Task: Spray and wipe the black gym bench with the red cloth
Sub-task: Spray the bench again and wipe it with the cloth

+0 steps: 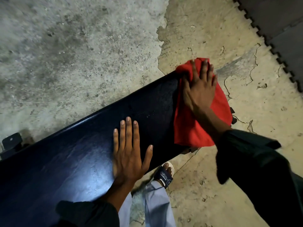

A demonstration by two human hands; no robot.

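The black gym bench [68, 161] runs diagonally from the lower left to the upper right, with small droplets on its pad near the right end. The red cloth [196, 128] lies spread over that right end and hangs off its edge. My right hand [199, 89] presses flat on the cloth, fingers spread. My left hand [129, 154] rests flat on the bare pad near the middle, fingers apart, holding nothing. No spray bottle is in view.
Rough concrete floor [73, 54] surrounds the bench. Dark interlocking floor mats [282, 27] lie at the upper right. A black bench foot [11, 143] shows at the left. My sandalled foot [164, 175] stands beside the bench's near edge.
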